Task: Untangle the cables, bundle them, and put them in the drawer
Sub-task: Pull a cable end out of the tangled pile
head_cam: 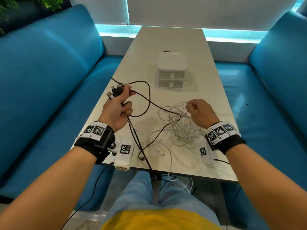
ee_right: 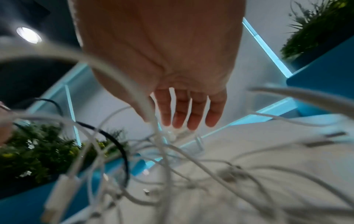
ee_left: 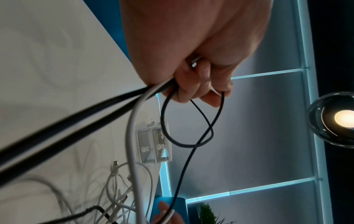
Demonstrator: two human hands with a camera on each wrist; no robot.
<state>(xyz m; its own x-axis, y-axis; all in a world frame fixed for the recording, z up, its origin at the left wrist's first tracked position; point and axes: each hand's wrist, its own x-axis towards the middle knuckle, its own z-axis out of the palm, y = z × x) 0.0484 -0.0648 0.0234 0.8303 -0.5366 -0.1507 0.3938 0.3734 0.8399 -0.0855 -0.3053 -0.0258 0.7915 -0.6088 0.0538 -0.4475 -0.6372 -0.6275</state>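
Left hand [head_cam: 117, 108] clenches black cable ends [head_cam: 115, 92]; right hand [head_cam: 201, 112] fingers [ee_right: 193, 112] hang released over white cables [head_cam: 181, 130]; no readable writing.

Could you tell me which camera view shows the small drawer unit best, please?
The head view: the drawer unit stands whole on the table, both drawers shut. The left wrist view shows it small and sideways behind cables. The right wrist view does not clearly show it.

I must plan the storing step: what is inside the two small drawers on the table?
Both drawers are closed. In the left wrist view, the clear fronts show only rabbit-shaped knobs; the contents cannot be told.
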